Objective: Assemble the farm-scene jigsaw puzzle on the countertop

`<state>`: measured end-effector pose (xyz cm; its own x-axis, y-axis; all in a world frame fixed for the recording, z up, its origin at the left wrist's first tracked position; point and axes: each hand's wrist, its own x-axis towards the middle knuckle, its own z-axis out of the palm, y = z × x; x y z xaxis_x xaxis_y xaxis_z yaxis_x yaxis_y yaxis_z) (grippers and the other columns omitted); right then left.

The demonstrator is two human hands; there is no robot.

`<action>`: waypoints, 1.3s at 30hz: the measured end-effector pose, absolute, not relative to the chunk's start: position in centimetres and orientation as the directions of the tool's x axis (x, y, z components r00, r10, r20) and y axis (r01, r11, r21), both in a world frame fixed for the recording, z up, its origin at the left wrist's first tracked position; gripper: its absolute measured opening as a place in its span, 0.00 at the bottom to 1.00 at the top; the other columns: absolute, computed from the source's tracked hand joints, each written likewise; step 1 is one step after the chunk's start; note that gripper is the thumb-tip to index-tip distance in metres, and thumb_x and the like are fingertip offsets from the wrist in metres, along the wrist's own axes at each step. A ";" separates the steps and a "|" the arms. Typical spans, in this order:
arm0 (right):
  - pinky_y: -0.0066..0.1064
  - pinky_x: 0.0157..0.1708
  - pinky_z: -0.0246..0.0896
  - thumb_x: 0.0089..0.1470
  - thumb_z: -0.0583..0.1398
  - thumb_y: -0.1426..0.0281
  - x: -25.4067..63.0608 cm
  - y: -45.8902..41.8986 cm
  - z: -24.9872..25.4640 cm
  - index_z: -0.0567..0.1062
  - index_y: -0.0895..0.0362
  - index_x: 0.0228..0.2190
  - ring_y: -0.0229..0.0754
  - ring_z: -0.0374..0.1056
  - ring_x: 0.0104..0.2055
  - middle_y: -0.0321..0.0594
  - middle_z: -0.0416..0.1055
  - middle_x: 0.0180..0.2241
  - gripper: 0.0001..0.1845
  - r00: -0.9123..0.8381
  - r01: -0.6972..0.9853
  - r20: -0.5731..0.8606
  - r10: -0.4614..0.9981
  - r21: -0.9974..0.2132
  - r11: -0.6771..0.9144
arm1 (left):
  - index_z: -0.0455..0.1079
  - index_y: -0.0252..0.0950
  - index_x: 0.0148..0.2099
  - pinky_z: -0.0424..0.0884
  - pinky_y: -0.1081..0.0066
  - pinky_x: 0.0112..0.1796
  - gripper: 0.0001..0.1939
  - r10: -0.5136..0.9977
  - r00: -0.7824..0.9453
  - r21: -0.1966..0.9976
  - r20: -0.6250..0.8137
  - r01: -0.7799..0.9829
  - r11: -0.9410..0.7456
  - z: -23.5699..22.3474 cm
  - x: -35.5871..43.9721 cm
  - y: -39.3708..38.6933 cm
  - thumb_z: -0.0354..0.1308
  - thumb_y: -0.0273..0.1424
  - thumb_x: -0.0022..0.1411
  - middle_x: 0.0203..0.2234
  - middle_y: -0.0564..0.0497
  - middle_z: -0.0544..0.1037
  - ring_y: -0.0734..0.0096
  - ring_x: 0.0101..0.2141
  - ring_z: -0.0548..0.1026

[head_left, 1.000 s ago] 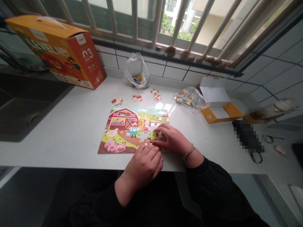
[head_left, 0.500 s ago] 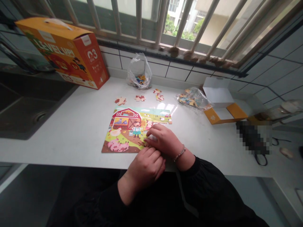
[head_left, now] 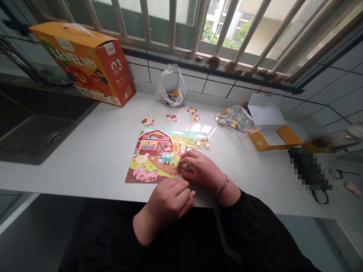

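A farm jigsaw puzzle [head_left: 144,160], with a red barn, a farmer, a hen and a pink pig, lies partly assembled on the white counter. My right hand [head_left: 200,166] rests at its right side, thumb and fingers closed on a puzzle piece [head_left: 178,169] that they mostly cover. Just below the puzzle's lower edge, my left hand [head_left: 170,198] is curled at the counter's front edge; its fingers hide whatever may be in them. Behind the puzzle lie several loose brown-and-white pieces: one at left [head_left: 148,120], one in the middle [head_left: 171,118], and joined ones at right [head_left: 194,115].
An orange box [head_left: 93,71] stands at back left beside the dark sink [head_left: 34,151]. Against the tiled wall is an open plastic bag of pieces [head_left: 171,87]. Another bag of pieces [head_left: 234,119] lies right, near an open white-and-orange carton [head_left: 272,139].
My left hand has drawn a little down and left, away from my right hand. My right hand stays at the puzzle's right side. The view has shifted slightly.
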<state>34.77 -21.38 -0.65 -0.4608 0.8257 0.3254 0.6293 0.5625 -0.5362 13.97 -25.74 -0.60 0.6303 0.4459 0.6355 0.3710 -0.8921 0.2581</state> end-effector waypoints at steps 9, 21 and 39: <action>0.43 0.53 0.71 0.63 0.68 0.75 35.3 -21.1 -0.3 0.82 0.51 0.40 0.47 0.75 0.46 0.41 0.82 0.43 0.06 -0.505 0.581 0.371 0.779 -0.522 0.625 | 0.77 0.35 0.55 0.77 0.50 0.51 0.10 0.650 0.572 0.229 0.501 0.637 -0.736 -1.5 12.0 -22.7 0.59 0.30 0.76 0.52 0.41 0.84 0.50 0.51 0.82; 0.43 0.50 0.72 0.60 0.60 0.83 37.2 -21.3 0.0 0.82 0.52 0.40 0.49 0.74 0.46 0.43 0.77 0.41 0.16 -0.158 0.735 0.460 0.874 -0.536 0.415 | 0.77 0.39 0.59 0.73 0.51 0.52 0.13 0.685 0.619 0.247 0.385 0.646 -0.722 -1.7 12.2 -22.8 0.59 0.34 0.77 0.54 0.41 0.81 0.50 0.53 0.78; 0.37 0.40 0.68 0.59 0.58 0.82 41.1 -18.6 0.1 0.80 0.52 0.29 0.45 0.74 0.38 0.39 0.77 0.35 0.16 -0.059 0.736 0.505 0.861 -0.561 0.379 | 0.78 0.39 0.52 0.75 0.55 0.48 0.11 0.714 0.658 0.284 0.240 0.656 -0.700 1.1 11.9 -19.7 0.57 0.36 0.78 0.49 0.44 0.81 0.54 0.49 0.79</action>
